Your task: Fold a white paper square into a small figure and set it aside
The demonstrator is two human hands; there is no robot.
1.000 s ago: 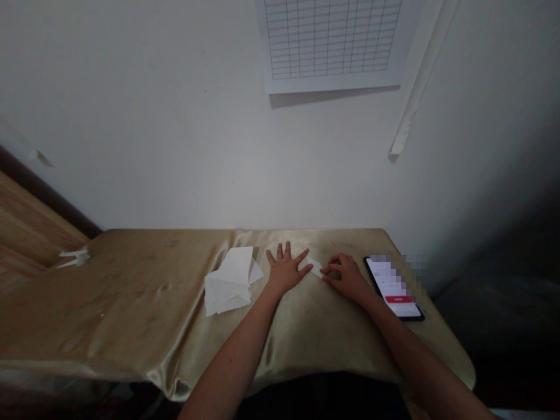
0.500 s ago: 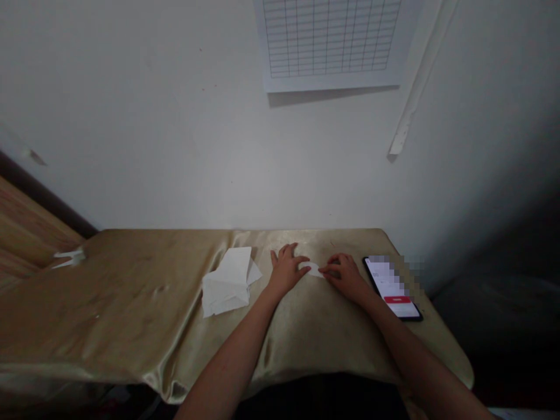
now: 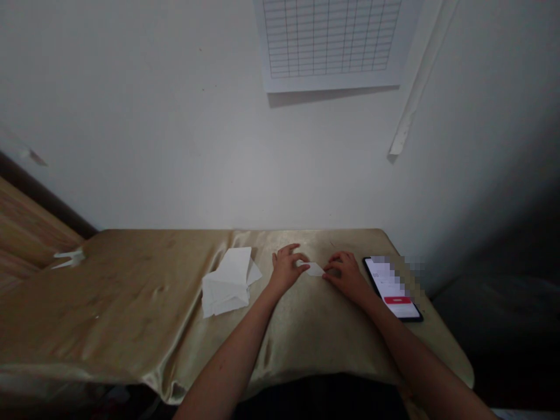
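A small piece of white paper point(image 3: 313, 269) lies between my hands, low over the cloth-covered table. My left hand point(image 3: 286, 269) pinches its left end between thumb and index finger, the other fingers raised and apart. At the paper's right corner, the thumb and fingertips of my right hand point(image 3: 345, 272) are closed on the edge. The paper looks folded, with slanted sides, though its creases are too small to make out. Left of my left hand rests a loose pile of white paper sheets point(image 3: 230, 283), overlapping at different angles.
A smartphone point(image 3: 391, 291) with a lit screen lies right of my right hand. The table point(image 3: 109, 303) wears a wrinkled gold satin cloth. White scraps point(image 3: 70, 258) sit at its far left. A printed grid sheet point(image 3: 332, 41) hangs on the wall behind.
My right fingertips have shifted slightly right along the small paper, and more of it shows between my hands. My left hand stays nearly in place. The pile and phone are unmoved.
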